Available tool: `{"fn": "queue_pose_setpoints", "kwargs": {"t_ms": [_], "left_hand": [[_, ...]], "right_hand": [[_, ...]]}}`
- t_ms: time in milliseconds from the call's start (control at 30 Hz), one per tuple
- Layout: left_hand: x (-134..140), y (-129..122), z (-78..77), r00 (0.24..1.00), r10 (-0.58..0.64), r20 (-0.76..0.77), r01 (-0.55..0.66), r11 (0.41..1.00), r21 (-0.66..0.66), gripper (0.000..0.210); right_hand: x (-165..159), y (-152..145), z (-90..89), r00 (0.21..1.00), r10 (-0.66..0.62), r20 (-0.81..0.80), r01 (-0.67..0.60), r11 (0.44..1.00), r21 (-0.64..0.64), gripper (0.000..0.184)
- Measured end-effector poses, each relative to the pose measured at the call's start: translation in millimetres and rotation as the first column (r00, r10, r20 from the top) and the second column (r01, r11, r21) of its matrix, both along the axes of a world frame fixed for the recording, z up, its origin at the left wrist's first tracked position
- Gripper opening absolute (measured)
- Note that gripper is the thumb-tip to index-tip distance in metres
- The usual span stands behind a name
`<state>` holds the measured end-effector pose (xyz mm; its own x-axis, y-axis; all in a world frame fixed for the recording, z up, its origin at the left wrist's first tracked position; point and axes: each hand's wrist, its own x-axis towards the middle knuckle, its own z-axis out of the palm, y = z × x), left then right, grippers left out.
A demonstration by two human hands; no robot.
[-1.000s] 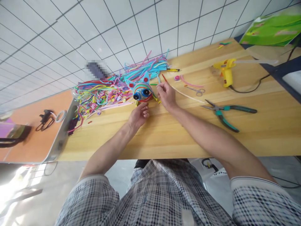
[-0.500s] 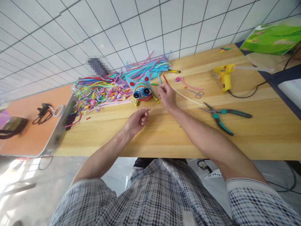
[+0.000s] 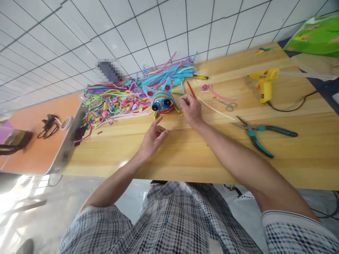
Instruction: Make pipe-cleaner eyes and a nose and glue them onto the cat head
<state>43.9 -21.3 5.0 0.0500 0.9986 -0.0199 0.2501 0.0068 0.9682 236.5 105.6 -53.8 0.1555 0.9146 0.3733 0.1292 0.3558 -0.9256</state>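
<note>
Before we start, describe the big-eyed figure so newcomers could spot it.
On the wooden table, find the heap of colourful stems near the wall. At its front-right edge sits the figure; it alone has bulging black eyes beneath blue ears.

Bright daylight glares off the floor (image 3: pixel 12 211) at eight o'clock, a pixelated patch (image 3: pixel 109 70) blurs ten o'clock, and the edges stretch softly.

The person wears a checked shirt (image 3: pixel 169 218) in white and grey, with dark blue and black lines that make lots of little squares. Its 2 short sleeves (image 3: pixel 296 229) are loose and end near the elbows, each with a pale band. 1 small white patch (image 3: pixel 215 246) is on the front. Both arms (image 3: pixel 238 158) and both hands (image 3: pixel 191 109) are bare.
</note>
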Motion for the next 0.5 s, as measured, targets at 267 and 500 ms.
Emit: {"fn": "queue_pose_setpoints", "kwargs": {"t_ms": [267,500], "left_hand": [[-2,38,-16.9,0.982,-0.091,-0.164,0.097,0.995,0.031,0.085],[-25,37,-9.6,0.957,0.010,-0.289,0.016,0.996,0.089,0.040]], "right_hand": [[0,-8,4.6,0.999,0.013,0.053,-0.014,1.000,0.025,0.017],[1,-9,5.3,0.998,0.019,0.062,-0.020,1.000,0.012,0.018]]}}
